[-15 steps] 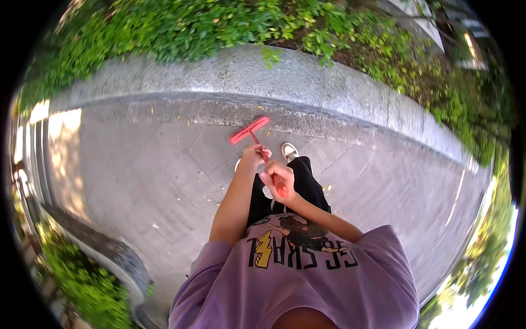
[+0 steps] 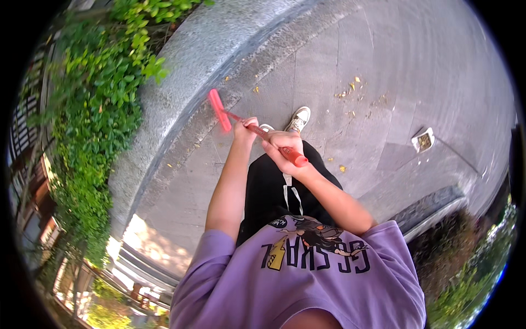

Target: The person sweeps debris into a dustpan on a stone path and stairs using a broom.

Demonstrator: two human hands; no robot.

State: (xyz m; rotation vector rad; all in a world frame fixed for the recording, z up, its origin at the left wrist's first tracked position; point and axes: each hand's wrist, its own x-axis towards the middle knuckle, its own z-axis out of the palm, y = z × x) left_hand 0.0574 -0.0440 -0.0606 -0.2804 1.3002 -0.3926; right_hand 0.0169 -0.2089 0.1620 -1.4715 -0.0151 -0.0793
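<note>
Both hands are wrapped round the handle of a red broom (image 2: 219, 111). My left hand (image 2: 246, 129) grips it lower down, closer to the head. Nearer my body, my right hand (image 2: 286, 147) closes on the upper part, and the rounded handle end sticks out past it. The broom head is at the foot of the grey stone curb, left of my shoes (image 2: 298, 118); it is slightly blurred, and I cannot tell whether its bristles touch the ground.
A white dustpan (image 2: 430, 137) with a long thin handle lies to the right, holding leaf bits. Yellow leaves (image 2: 351, 89) are scattered ahead on the grey paving. A stone curb (image 2: 164, 109) with green bushes (image 2: 98, 104) runs along the left; another low curb (image 2: 430, 207) stands at right.
My view has turned to the right, so the curb and bushes now lie on the left and the dustpan has come into sight. The broom head now points further left; both hands keep their grip.
</note>
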